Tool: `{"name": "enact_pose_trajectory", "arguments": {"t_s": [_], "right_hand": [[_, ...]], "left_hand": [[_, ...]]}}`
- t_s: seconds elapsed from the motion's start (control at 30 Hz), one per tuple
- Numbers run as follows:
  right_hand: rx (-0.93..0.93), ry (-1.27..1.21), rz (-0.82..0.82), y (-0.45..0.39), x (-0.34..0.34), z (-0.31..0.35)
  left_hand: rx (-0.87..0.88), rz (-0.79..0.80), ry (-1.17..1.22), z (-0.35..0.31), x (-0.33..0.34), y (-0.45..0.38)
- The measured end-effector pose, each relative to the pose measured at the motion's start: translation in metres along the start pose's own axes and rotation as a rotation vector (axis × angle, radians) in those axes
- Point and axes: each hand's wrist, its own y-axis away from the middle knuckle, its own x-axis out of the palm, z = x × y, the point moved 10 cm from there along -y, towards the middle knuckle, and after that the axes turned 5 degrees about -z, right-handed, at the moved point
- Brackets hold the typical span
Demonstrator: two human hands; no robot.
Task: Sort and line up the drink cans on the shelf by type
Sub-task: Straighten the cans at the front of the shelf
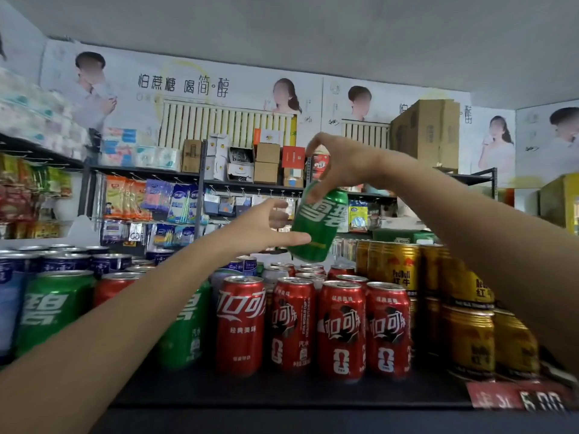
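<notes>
Green can [318, 222] in the air, tilted, above the red cola cans [313, 324] on the shelf [282, 391]. Gripped at its top rim by right hand [336, 166], fingers curled from above. Left hand [266, 225] spread wide, thumb touching lower side of can. Gold cans [404, 270] stacked right of red row; more green cans [53, 311] left of it.

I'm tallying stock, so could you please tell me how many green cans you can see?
3: one green can held tilted in the air by the right hand, one standing at front left, one partly behind the left forearm. More may be hidden.
</notes>
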Motion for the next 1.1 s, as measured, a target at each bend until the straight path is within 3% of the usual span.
{"name": "enact_pose_trajectory", "arguments": {"t_s": [0.1,0.23,0.37,0.47,0.6,0.73,0.83,0.97,1.1], "right_hand": [[-0.082,-0.192,0.097,0.021,0.015,0.042],[-0.244,-0.293,0.185,0.04,0.044,0.09],[-0.316,-0.225,0.385,0.054,0.094,0.107],[-0.407,-0.174,0.337,0.058,0.121,0.123],[-0.466,0.008,0.29,0.058,0.15,0.132],[-0.47,0.1,0.325,0.059,0.173,0.124],[-0.418,0.0,0.445,0.055,0.172,0.107],[-0.223,-0.266,0.234,0.021,0.126,0.066],[-0.088,-0.011,0.23,-0.003,0.148,0.03]], "left_hand": [[-0.037,-0.013,0.182,-0.007,-0.017,0.028],[-0.031,-0.039,0.171,0.0,-0.049,0.07],[-0.113,-0.094,0.053,0.03,-0.075,0.105],[-0.173,-0.113,-0.107,0.052,-0.083,0.122],[-0.053,-0.153,-0.434,0.051,-0.084,0.125],[-0.01,-0.095,-0.668,0.059,-0.074,0.123],[-0.025,-0.035,-0.731,0.066,-0.07,0.117],[0.041,0.103,-0.856,0.061,-0.067,0.1],[-0.043,0.276,-0.712,0.058,-0.068,0.086]]}}
